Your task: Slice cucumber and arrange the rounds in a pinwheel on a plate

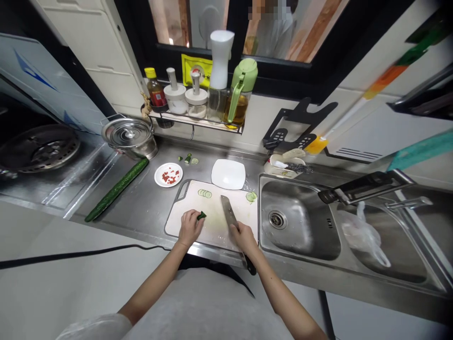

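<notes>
On the left half of the white cutting board [222, 240], my left hand [190, 226] is closed around a short dark-green cucumber piece [201, 216]. My right hand [244, 236] grips a kitchen knife [227, 208], its blade pointing away from me over the board and its black handle running back past the near edge. A short row of thin cucumber slices [205, 193] lies near the board's far edge, and more pale green slices [251, 196] sit at its far right corner. Between knife and left hand the board looks wet.
A whole long cucumber [116, 190] lies at left. A plate of red bits [169, 175], cucumber scraps [188, 158] and a white square plate [228, 174] stand behind the board. The sink [300, 222] adjoins it at right; a lidded steel pot [129, 134] and seasoning rack [198, 121] are behind.
</notes>
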Demonstrator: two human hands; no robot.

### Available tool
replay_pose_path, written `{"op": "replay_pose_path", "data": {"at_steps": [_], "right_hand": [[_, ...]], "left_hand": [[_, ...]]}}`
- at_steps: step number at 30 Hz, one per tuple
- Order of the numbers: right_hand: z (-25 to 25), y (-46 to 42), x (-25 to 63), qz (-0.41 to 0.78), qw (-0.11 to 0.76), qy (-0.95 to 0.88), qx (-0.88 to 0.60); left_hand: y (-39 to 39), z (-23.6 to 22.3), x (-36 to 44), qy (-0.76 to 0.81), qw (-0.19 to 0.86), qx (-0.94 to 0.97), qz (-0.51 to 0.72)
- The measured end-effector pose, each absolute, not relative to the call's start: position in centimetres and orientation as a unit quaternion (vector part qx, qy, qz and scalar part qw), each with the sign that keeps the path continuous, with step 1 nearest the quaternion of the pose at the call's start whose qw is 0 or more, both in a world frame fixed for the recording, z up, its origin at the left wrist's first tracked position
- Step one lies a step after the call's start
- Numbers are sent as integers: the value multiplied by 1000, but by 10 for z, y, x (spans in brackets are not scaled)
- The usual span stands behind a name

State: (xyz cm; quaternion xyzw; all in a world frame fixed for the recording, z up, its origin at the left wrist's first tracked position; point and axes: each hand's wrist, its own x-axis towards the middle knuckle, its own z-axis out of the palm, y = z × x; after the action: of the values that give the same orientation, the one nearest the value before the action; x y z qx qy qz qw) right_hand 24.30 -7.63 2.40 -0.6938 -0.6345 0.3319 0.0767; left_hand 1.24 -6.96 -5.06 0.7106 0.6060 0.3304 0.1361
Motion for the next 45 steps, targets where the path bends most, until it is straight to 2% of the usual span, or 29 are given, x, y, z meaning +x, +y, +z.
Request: {"op": "replay_pose_path", "data": {"at_steps": [6, 12, 40, 45], "right_hand": [[37, -79, 220, 279, -34, -715, -641], [48, -83, 202, 253, -92, -756, -597], [53, -86, 194, 239, -144, -772, -571], [58, -85, 194, 251, -173, -774, -555]], "left_hand": [[-69, -52, 10, 575, 155, 724, 347], [-71, -54, 9, 575, 164, 719, 353], [-69, -56, 7, 580, 161, 728, 328], [-67, -59, 6, 549, 134, 740, 365]]}}
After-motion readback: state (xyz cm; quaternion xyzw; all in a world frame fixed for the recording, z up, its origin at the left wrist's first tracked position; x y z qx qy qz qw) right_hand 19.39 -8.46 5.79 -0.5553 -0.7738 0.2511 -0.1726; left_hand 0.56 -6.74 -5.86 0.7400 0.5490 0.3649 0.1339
